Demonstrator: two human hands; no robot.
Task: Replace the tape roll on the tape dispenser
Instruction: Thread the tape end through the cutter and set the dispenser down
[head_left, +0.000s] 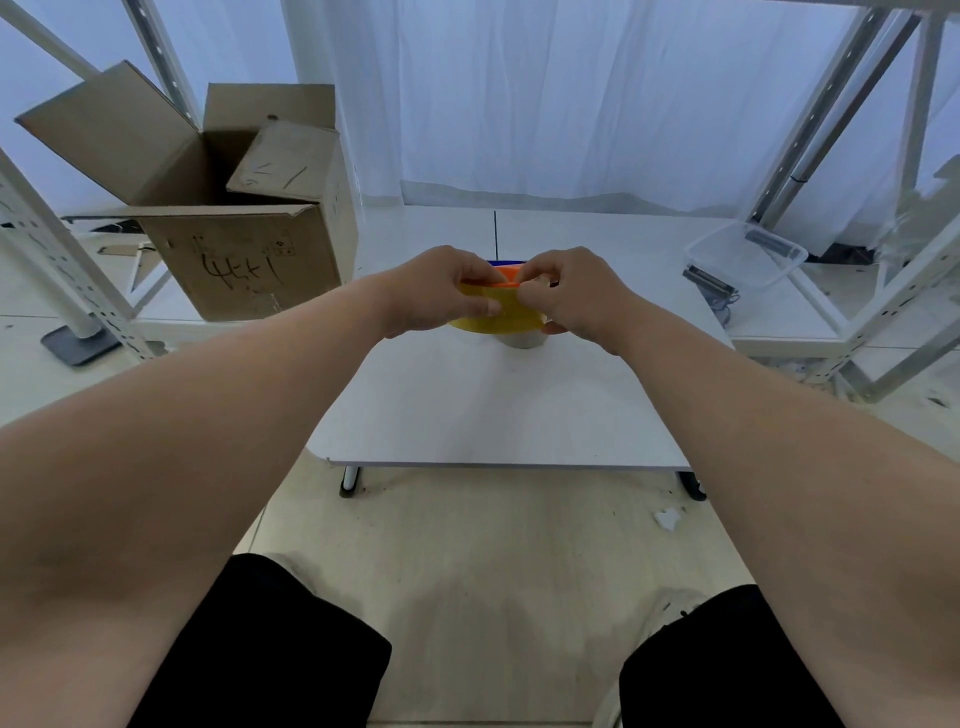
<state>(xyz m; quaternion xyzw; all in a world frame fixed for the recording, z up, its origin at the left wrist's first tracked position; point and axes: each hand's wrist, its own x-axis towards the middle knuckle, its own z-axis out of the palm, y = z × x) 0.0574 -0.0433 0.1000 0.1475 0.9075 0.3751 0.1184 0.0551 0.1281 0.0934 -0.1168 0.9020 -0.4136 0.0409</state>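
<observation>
Left hand (436, 291) & right hand (576, 293) fingers are pinching yellow tape roll (493, 312) w/ orange dispenser (506, 275) mid-worktop (493, 415); roll is risking slipping or seating crooked.

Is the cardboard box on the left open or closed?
Open. The cardboard box has its top flaps raised and its dark inside shows; the contents cannot be made out.

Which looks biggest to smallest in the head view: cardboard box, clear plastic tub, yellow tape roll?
1. cardboard box, by far the largest.
2. clear plastic tub.
3. yellow tape roll, partly hidden by both hands.
The last two look close, so their order is unsure.
</observation>
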